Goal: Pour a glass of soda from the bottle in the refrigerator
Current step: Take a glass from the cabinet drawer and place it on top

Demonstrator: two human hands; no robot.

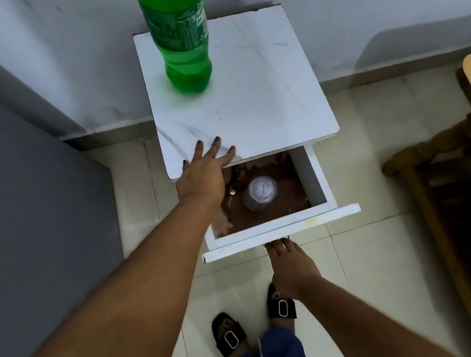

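Fingers [278, 245] under drawer [279, 231]; bottle [179, 34] upright behind glass [261, 191]

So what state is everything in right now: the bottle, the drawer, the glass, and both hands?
Green bottle: upright on the white table top, top out of frame.
Drawer: pulled open.
Glass: standing in the drawer, looks empty.
Left hand: open, fingers spread flat on the table top's front edge.
Right hand: fingertips at the underside of the drawer front; grip hidden.
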